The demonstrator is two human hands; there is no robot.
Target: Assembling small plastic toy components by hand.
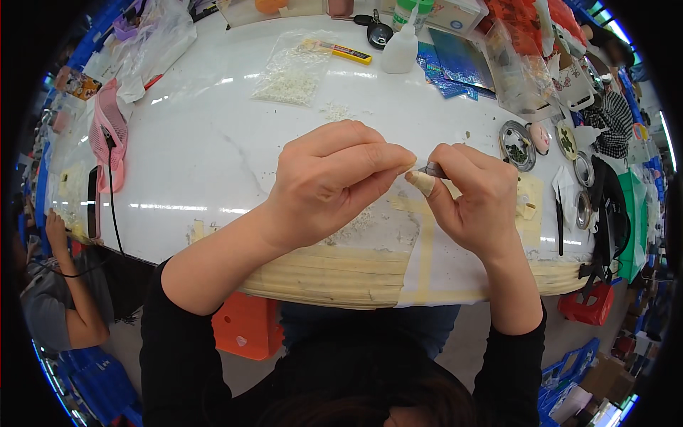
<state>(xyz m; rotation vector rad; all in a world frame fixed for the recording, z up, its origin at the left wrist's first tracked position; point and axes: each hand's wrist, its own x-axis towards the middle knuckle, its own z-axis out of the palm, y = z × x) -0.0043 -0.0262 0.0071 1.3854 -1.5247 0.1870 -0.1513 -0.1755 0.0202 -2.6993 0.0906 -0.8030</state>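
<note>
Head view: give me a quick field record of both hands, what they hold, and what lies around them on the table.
left hand: fingers pinched together, tips meeting the right hand; any item between them too small to tell
right hand: grips a small dark metal tool; thumb tip wrapped in tape
surface: white table, front edge covered in masking tape
behind hands: bag of white beads, yellow utility knife, white glue bottle
right side: round metal dish with dark green bits

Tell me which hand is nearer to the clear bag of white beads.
Left. The left hand sits just below the bag of white beads, towards the person; the right hand is further off, below and to its right.
</note>
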